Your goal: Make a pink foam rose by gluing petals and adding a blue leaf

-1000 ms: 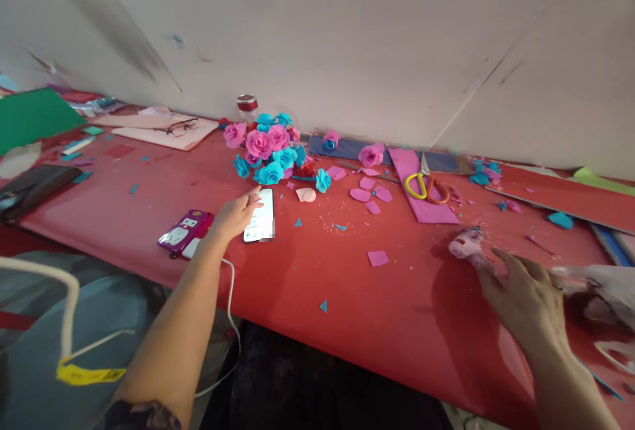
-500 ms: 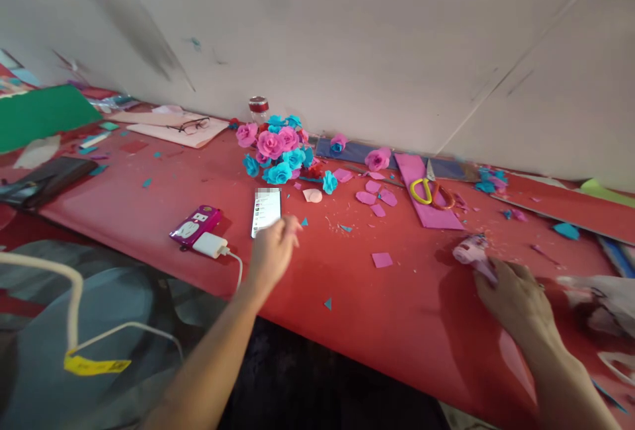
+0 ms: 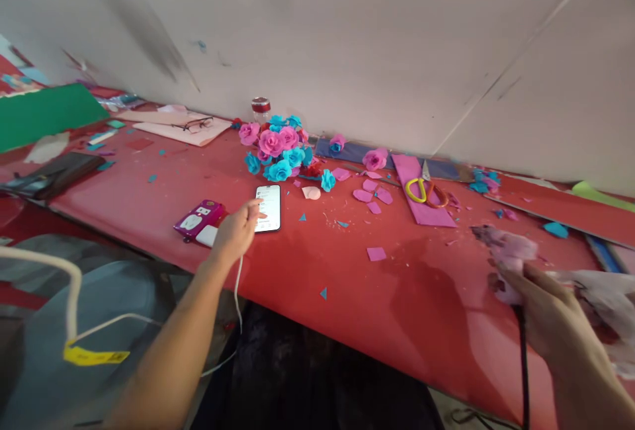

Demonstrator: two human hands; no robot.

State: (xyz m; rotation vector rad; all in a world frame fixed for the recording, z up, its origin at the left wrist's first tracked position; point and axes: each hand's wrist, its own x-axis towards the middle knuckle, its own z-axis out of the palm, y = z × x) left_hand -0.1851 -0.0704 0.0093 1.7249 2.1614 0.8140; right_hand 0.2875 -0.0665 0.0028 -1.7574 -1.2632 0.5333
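Note:
My left hand reaches the left edge of a smartphone with a lit white screen, which lies on the red tabletop. Its fingers are partly stretched over the screen, holding nothing; whether they touch the glass I cannot tell. At the right, my right hand grips a pink glue gun by its handle, raised over the table. The gun's nozzle points left and a black cord hangs down from it. Pink and blue paper roses stand bunched behind the phone.
A purple extension socket with a white charger plug sits left of my left hand. Scissors lie on a folded pink sheet. Paper petals and scraps are scattered mid-table. A grey partition rises behind.
My right hand has picked the glue gun up off the table and turned it. My left hand has shifted left, its fingers now over the phone, whose screen shows a different page.

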